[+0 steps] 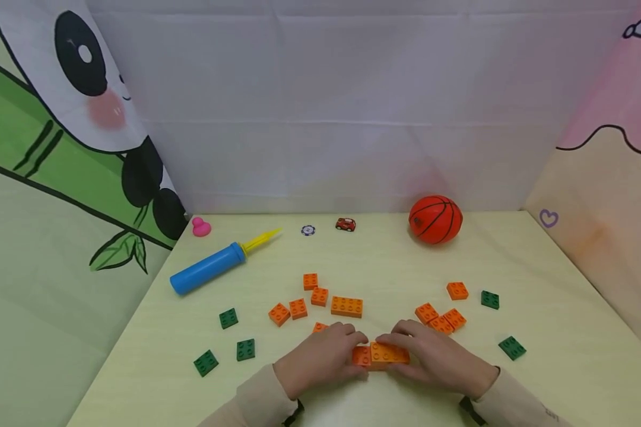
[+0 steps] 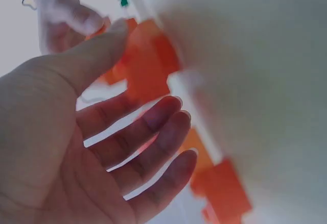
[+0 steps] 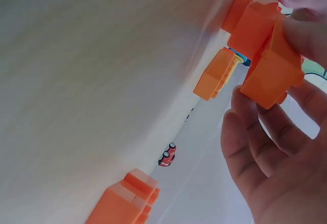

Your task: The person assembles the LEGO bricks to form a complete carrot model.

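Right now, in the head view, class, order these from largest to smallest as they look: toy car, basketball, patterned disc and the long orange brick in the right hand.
1. Basketball
2. Long orange brick, in the right hand
3. Toy car
4. Patterned disc

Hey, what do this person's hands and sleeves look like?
The left hand and right hand are bare, without gloves. Both the left sleeve and right sleeve are long and beige. Something dark, perhaps a strap, shows by each cuff.
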`<state>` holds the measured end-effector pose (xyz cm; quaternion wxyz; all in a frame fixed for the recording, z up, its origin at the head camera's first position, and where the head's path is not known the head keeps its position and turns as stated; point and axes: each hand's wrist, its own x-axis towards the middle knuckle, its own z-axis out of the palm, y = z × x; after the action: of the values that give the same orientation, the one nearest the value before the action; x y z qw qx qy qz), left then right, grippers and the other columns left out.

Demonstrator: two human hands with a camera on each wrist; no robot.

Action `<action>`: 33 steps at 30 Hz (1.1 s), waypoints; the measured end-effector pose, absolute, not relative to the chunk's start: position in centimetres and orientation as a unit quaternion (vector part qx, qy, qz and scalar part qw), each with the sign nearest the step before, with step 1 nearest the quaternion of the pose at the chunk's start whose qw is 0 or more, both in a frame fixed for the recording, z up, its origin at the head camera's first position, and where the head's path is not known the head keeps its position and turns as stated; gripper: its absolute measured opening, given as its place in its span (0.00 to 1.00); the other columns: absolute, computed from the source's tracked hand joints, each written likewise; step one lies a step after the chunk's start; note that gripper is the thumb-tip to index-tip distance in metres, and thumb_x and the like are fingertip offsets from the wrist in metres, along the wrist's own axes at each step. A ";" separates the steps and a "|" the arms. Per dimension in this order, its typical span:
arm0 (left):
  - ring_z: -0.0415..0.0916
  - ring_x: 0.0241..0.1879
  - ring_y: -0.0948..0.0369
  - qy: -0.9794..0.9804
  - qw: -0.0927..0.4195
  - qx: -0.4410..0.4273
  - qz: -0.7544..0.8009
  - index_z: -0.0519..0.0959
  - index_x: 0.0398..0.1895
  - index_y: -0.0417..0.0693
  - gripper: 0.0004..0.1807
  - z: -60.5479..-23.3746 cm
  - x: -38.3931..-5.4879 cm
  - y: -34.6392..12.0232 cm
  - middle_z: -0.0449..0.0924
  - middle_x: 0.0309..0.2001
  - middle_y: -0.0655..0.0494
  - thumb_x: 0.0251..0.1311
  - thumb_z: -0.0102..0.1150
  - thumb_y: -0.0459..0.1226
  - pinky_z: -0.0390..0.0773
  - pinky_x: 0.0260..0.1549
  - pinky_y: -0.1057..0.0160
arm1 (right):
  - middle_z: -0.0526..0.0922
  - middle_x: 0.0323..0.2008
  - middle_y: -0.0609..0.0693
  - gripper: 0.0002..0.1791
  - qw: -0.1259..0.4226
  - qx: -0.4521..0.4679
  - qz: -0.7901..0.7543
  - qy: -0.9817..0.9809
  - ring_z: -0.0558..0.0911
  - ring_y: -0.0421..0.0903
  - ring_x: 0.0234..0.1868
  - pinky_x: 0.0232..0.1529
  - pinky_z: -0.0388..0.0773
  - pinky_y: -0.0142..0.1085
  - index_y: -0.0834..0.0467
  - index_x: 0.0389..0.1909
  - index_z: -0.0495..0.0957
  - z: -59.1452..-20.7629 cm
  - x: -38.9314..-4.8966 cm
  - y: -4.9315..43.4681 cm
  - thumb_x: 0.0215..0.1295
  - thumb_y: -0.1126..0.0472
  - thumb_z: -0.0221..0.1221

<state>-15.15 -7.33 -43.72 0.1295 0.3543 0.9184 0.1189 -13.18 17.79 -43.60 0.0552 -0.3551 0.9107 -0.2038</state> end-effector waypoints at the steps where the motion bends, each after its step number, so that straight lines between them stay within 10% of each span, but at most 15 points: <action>1: 0.74 0.44 0.66 0.921 0.130 0.347 0.123 0.80 0.57 0.56 0.27 -43.6 -15.3 -7.6 0.79 0.47 0.64 0.58 0.65 0.58 0.78 0.48 0.64 | 0.77 0.45 0.34 0.23 0.055 -0.354 -0.200 0.912 0.74 0.33 0.43 0.45 0.79 0.31 0.42 0.60 0.79 -43.6 -13.2 17.8 0.63 0.47 0.66; 16: 0.73 0.56 0.55 0.935 0.016 0.337 0.114 0.79 0.59 0.48 0.22 -42.0 -19.9 -10.1 0.79 0.56 0.54 0.64 0.65 0.46 0.75 0.58 0.55 | 0.77 0.46 0.34 0.23 0.066 -0.342 -0.188 0.918 0.74 0.33 0.43 0.45 0.79 0.32 0.39 0.60 0.79 -43.5 -13.6 18.3 0.64 0.47 0.66; 33: 0.71 0.45 0.59 0.945 0.097 0.313 0.014 0.82 0.54 0.50 0.19 -43.0 -22.7 -7.3 0.79 0.46 0.58 0.62 0.68 0.45 0.76 0.50 0.61 | 0.77 0.45 0.35 0.22 0.063 -0.347 -0.193 0.916 0.74 0.33 0.43 0.44 0.79 0.32 0.41 0.59 0.79 -43.5 -13.9 18.0 0.64 0.47 0.66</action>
<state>-22.66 -7.34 -43.04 0.0966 0.3126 0.9449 0.0139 -13.88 18.00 -43.47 0.0632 -0.3469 0.9156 -0.1933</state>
